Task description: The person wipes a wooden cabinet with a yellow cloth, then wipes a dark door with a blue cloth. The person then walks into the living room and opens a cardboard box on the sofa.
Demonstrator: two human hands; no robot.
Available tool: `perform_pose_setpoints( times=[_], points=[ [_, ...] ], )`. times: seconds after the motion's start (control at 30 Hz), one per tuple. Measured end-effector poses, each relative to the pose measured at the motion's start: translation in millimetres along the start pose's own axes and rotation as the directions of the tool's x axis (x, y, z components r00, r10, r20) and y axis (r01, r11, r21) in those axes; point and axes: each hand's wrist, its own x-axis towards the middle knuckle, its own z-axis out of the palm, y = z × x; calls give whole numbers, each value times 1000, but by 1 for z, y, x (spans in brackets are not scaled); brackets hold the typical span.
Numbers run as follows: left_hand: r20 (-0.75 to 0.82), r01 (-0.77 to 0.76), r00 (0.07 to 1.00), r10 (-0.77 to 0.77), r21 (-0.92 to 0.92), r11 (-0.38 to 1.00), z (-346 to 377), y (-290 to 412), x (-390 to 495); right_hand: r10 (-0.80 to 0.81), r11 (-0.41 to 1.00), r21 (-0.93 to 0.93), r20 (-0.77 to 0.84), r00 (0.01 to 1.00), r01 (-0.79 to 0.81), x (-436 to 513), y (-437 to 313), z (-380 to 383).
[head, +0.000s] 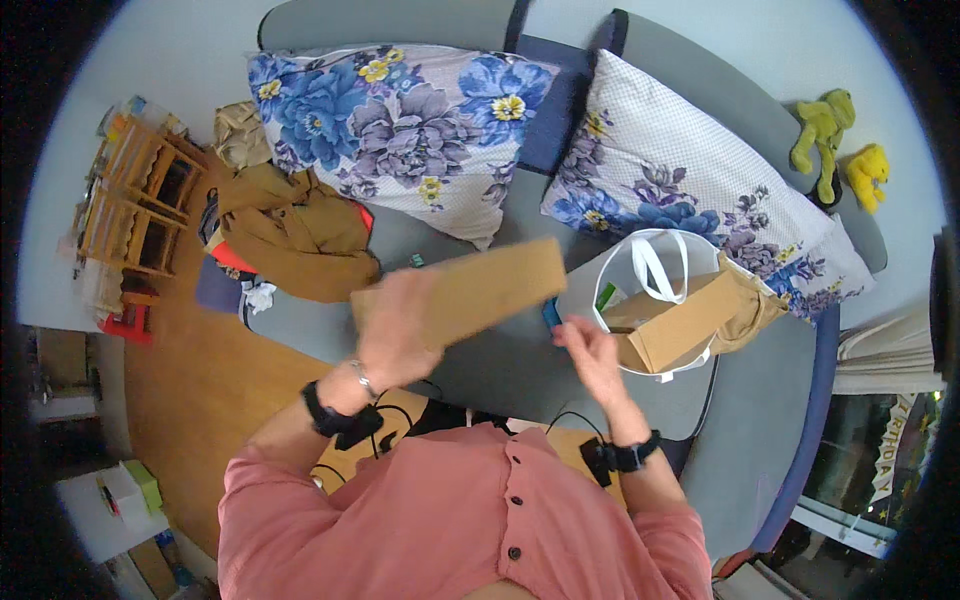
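Note:
My left hand (401, 322) grips one end of a long flat cardboard box (495, 289), which is tilted above the grey sofa seat (495, 382) and blurred. My right hand (596, 364) pinches a small blue object (551, 313) at its fingertips; what kind of object it is cannot be made out. Just right of that hand stands a white tote bag (581, 277), its mouth wide and its handles (656, 262) raised. Another cardboard box (682, 319) leans inside the bag and sticks out over its rim. Beside this box, a green item (606, 295) shows in part.
Two floral pillows (409, 127) (660, 165) lean on the backrest. A brown garment (292, 232) lies at the sofa's left end, near a crumpled white tissue (259, 297). Brown paper (750, 311) bulges behind the tote bag. Dark cables (394, 412) hang near my wrists.

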Motion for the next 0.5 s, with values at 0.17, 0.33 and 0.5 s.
perform_pose_setpoints(
  times=[0.17,0.33,0.5],
  points=[
    [193,-174,964,181,-53,983,36,4,-25,324,936,154,-32,945,-316,19,25,56],
    [209,-239,944,256,-105,965,49,0,-34,190,971,-148,-9,982,-189,16,57,51],
    [230,-382,897,377,-26,924,66,10,-32,495,831,246,83,865,-499,9,73,43]
  ],
)
